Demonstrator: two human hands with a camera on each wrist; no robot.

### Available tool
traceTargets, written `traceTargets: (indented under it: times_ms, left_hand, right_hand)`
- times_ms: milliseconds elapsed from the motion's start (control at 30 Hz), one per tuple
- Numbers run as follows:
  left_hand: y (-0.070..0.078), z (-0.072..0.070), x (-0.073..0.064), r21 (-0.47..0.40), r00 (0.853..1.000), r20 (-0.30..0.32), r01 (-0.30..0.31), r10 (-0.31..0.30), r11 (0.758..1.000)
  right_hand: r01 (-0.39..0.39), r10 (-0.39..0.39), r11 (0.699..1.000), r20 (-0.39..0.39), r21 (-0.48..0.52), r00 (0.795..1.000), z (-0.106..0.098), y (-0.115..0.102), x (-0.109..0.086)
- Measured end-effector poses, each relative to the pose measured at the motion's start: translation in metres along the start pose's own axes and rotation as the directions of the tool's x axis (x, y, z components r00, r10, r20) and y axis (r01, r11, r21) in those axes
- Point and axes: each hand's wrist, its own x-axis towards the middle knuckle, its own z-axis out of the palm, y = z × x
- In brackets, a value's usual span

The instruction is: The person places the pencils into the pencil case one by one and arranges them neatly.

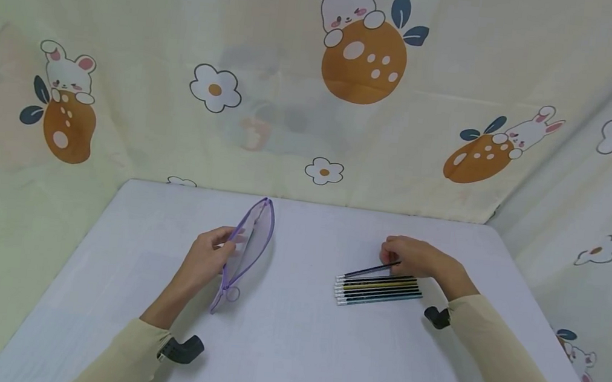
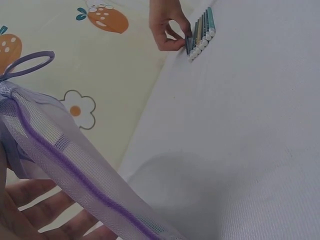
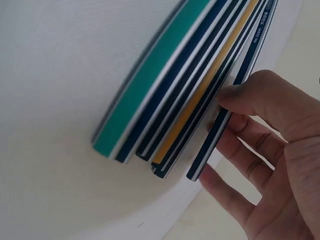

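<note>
My left hand (image 1: 206, 258) grips a purple-edged mesh pouch (image 1: 260, 238) by its side, tilted upright above the left half of the table. A small purple loop (image 2: 31, 61) hangs at the pouch's end; in the left wrist view, fingers spread behind the mesh. On the right, my right hand (image 1: 412, 258) pinches a dark blue pencil (image 3: 212, 137) between thumb and fingers. That pencil is angled slightly away from a neat row of pencils (image 1: 376, 290) lying side by side. The row has dark ones, a yellow one (image 3: 192, 107), a green one (image 3: 150, 80) and white-tipped ends.
A white table (image 1: 292, 347) stretches under both arms. Behind it hangs a cream curtain (image 1: 142, 122) with rabbit, fruit and flower prints, and another printed curtain (image 1: 573, 196) borders the right side. Black wrist devices (image 1: 183, 350) sit at both sleeve cuffs.
</note>
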Motion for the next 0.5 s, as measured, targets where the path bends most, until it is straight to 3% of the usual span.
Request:
traceTargets:
  times_ms: [500]
  left_hand:
    - [0.0005,-0.0012,0.0002,-0.002,1.000,0.005,0.002,-0.002,1.000]
  right_hand:
    - [0.051,-0.062,0.994,-0.109,-0.097,0.992,-0.0019,-0.0045,0.0011]
